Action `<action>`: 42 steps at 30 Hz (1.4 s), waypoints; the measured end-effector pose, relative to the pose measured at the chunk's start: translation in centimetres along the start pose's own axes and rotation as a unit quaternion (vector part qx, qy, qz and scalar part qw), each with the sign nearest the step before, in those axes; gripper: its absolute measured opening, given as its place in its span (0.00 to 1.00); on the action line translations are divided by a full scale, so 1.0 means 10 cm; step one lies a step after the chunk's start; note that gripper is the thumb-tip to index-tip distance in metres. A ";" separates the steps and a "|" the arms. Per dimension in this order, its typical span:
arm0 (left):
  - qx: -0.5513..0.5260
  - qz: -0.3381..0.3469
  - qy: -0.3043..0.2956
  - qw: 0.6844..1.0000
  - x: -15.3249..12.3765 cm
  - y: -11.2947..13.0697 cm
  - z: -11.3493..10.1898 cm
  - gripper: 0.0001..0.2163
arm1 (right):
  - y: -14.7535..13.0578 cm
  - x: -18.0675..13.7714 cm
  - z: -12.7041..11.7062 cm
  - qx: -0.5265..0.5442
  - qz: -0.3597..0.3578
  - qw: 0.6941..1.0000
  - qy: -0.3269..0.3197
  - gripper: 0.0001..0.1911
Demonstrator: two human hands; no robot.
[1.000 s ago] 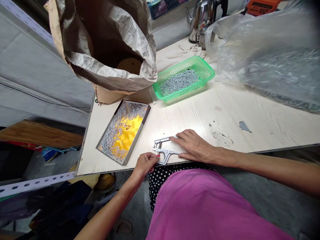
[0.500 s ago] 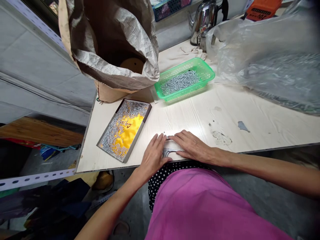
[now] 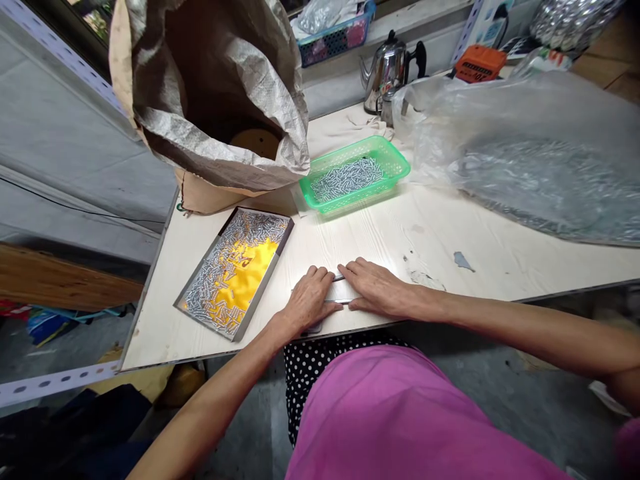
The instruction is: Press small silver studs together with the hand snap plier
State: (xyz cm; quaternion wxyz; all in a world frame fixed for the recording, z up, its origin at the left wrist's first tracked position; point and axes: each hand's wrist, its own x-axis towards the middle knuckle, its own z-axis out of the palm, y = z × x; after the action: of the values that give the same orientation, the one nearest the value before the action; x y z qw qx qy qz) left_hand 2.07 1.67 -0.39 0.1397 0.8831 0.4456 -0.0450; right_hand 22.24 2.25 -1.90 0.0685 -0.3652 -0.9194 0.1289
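Bracing a metal tool point(image 3: 338, 302) between both hands, the person works right at the near edge of the table point(image 3: 360, 233), probably because that keeps the elbows low and the tool close to the body. The left hand point(image 3: 311, 295) covers one end, fingers bunched together over the far bar and thumb on the near side; the right hand point(image 3: 375, 288) pinches the other end much the same way, so the tool looks clamped from both sides. How hard they're squeezing, can't tell, since the palms hide most of it. Just beyond the left hand is a shallow tray point(image 3: 261, 282), tilted at an angle, its little metal pieces spread out over yellow, which likely makes single ones easy to pick. Further back, a green basket point(image 3: 360, 200) holds a heap of similar bits, next to a big open sack point(image 3: 215, 167). A kettle point(image 3: 386, 77) sits at the far side, out of elbow range.
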 end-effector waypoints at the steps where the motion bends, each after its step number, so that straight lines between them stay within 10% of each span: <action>1: -0.001 -0.001 0.006 1.000 0.02 -0.03 0.01 0.18 | 0.01 0.05 -0.02 -0.007 0.003 1.000 -0.009 0.25; 7: -0.009 -0.031 0.044 0.998 -0.01 -0.12 0.09 0.10 | 0.05 0.35 -0.03 -0.030 -0.034 0.998 -0.055 0.06; 18: -0.024 -0.090 0.063 0.994 -0.04 -0.08 0.08 0.07 | 0.07 0.48 0.02 -0.051 -0.033 0.997 -0.055 0.07; 22: 0.006 -0.108 0.130 0.986 -0.18 0.04 0.24 0.21 | 0.22 0.52 -0.09 -0.038 -0.041 0.996 -0.076 0.29; 34: -0.093 -0.028 0.146 0.985 -0.41 0.59 0.60 0.24 | 0.30 0.96 -0.14 -0.091 0.031 0.995 0.012 0.11; 42: -0.159 -0.077 0.123 0.976 -0.43 0.59 0.73 0.27 | -0.73 1.11 0.16 -0.086 -0.332 0.939 -0.028 0.04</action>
State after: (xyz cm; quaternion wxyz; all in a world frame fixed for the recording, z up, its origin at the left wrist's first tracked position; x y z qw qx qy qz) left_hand 4.58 -7.12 -5.27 0.2189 0.8115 0.5272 0.1251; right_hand 9.06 4.47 -0.98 0.0501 -0.0399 -0.9975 0.0298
